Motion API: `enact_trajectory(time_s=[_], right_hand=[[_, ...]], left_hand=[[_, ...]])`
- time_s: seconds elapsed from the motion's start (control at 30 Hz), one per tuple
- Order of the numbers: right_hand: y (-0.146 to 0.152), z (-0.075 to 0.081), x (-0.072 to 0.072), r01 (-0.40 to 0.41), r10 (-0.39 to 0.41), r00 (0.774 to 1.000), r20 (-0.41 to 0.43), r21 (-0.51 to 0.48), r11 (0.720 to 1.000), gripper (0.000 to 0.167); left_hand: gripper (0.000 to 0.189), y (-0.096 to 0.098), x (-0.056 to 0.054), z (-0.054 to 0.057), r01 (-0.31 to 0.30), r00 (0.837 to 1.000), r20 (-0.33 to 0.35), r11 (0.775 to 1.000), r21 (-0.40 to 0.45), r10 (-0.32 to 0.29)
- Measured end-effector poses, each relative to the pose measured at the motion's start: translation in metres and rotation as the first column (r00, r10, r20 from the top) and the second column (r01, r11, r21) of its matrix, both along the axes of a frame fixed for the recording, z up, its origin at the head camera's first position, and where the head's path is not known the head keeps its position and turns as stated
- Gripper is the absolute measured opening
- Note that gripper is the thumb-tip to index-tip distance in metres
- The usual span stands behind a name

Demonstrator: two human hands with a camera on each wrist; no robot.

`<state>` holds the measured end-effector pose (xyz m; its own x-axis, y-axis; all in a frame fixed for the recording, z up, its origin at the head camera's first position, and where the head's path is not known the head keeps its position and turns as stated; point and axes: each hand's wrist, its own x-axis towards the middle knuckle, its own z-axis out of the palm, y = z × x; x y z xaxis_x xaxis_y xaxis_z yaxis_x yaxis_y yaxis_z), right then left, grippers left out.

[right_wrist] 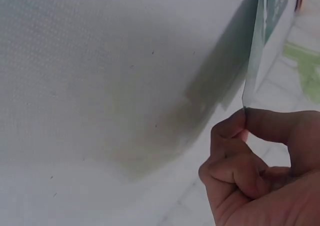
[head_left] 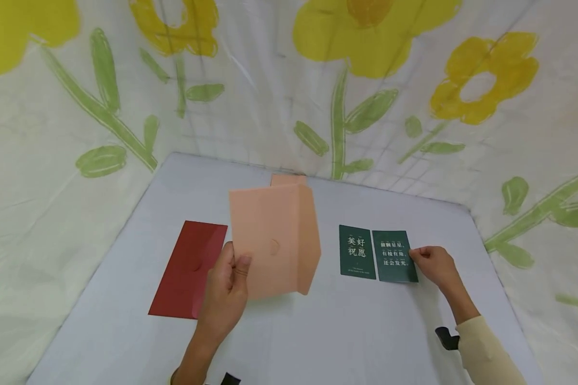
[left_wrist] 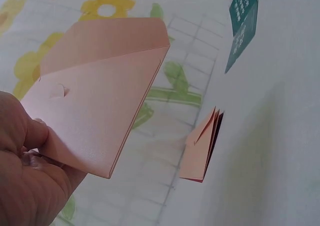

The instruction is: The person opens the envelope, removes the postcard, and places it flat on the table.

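Observation:
In the head view my left hand (head_left: 225,294) grips a pale pink envelope (head_left: 265,240) by its left edge, thumb in front. Its flap (head_left: 308,240) stands unfolded on the right, and a small curved cut marks the front. My right hand (head_left: 435,267) pinches the right edge of a dark green card (head_left: 396,270) with white writing. From the right wrist, this card (right_wrist: 253,60) appears nearly edge-on between thumb and forefinger, raised at that edge over its shadow. Just left of it is a second green card (head_left: 357,264), also with white writing.
A red envelope (head_left: 178,278) lies on the white table (head_left: 318,342) at the left, partly behind my left hand. Farther back, a pink paper piece (head_left: 288,179) shows behind the held envelope; the left wrist view shows folded pink papers (left_wrist: 197,156). A flowered curtain (head_left: 250,117) surrounds the table.

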<state>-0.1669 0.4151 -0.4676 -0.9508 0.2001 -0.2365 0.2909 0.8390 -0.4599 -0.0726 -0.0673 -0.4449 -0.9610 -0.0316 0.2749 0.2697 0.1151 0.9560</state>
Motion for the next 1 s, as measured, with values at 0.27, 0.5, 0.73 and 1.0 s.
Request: enact_trajectory(time_s=[0.27, 0.5, 0.73, 1.0], right_hand=[[0.000, -0.010, 0.000, 0.010, -0.010, 1.000, -0.003, 0.021, 1.000, 0.042], [-0.006, -0.014, 0.001, 0.007, -0.006, 1.000, -0.017, 0.068, 0.998, 0.038], [-0.012, -0.015, 0.000, 0.002, 0.004, 0.999, -0.047, 0.132, 0.991, 0.032], [-0.084, 0.026, 0.024, -0.296, 0.264, 0.892, -0.368, -0.033, 0.955, 0.027]], left_hand=[[0.013, -0.001, -0.001, -0.001, 0.007, 1.000, -0.004, 1.000, 0.008, -0.007], [0.014, 0.000, -0.001, -0.002, 0.009, 1.000, 0.004, 1.000, 0.001, -0.009], [0.013, 0.004, 0.003, 0.001, 0.034, 0.999, 0.035, 0.999, 0.000, -0.034], [0.015, 0.010, 0.005, 0.005, 0.093, 0.994, 0.059, 0.995, 0.034, -0.095]])
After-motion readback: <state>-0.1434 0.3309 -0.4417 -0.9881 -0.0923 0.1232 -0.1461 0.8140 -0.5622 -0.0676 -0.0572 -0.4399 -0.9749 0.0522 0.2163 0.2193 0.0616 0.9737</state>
